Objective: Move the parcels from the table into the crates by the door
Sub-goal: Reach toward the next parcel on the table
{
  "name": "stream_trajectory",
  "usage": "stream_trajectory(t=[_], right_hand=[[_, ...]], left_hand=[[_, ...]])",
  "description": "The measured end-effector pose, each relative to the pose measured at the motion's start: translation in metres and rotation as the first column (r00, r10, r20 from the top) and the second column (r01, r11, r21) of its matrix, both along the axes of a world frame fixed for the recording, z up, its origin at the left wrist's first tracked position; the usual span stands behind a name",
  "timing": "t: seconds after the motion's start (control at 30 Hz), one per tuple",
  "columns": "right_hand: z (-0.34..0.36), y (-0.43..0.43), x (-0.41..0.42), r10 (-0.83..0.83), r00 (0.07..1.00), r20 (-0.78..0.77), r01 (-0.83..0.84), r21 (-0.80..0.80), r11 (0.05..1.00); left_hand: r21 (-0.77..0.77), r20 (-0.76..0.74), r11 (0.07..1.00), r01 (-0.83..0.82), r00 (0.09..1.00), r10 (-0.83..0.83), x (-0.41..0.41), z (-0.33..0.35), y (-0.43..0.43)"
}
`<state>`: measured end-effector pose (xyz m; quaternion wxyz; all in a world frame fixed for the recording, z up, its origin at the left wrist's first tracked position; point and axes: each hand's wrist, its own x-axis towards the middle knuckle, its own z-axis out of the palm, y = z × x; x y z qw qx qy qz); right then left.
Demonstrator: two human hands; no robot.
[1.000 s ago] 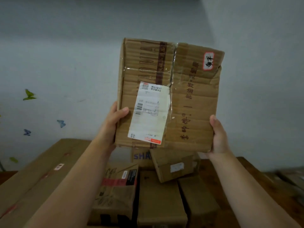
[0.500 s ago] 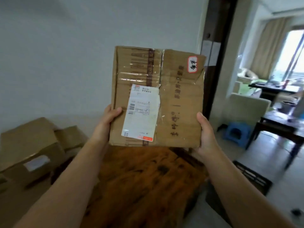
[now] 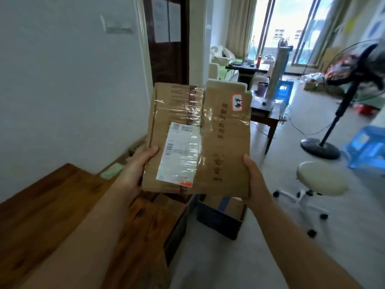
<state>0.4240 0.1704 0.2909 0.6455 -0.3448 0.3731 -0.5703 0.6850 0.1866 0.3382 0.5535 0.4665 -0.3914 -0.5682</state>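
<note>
above a dark crate (image 3: 216, 221) on the floor, both hands hold a taped cardboard parcel (image 3: 198, 140) upright in the air. left hand (image 3: 133, 174) grips its left edge, thumb across the front; right hand (image 3: 255, 180) clasps the right edge. wooden table (image 3: 52, 205) lies at left.

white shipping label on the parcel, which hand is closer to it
Left. The left hand grips the parcel at the edge beside the shipping label; the right hand grips the opposite edge, with bare cardboard between it and the label.
</note>
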Motion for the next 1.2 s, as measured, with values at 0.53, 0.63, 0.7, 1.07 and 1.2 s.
stream_trajectory(t=[0.53, 0.63, 0.7, 1.07, 1.2], right_hand=[[-0.066, -0.235, -0.099, -0.216, 0.976, -0.02, 0.216, 0.167, 0.962], [-0.093, -0.27, -0.129, -0.225, 0.973, -0.053, 0.231, 0.209, 0.95], [-0.112, -0.297, -0.149, -0.215, 0.973, -0.088, 0.23, 0.24, 0.943], [-0.219, -0.456, -0.265, 0.068, 0.955, -0.29, 0.103, 0.537, 0.837], [-0.284, -0.493, -0.278, 0.102, 0.945, -0.312, 0.126, 0.631, 0.765]], left_hand=[[0.209, 0.059, 0.97, 0.12, 0.989, -0.135, -0.097, -0.062, -0.303], [0.263, 0.093, 0.957, 0.118, 0.985, -0.147, -0.128, -0.086, -0.347], [0.283, 0.102, 0.953, 0.112, 0.984, -0.146, -0.15, -0.102, -0.378], [0.536, 0.207, 0.844, -0.001, 0.97, -0.13, -0.27, -0.235, -0.533], [0.621, 0.224, 0.782, -0.042, 0.966, -0.126, -0.288, -0.305, -0.569]])
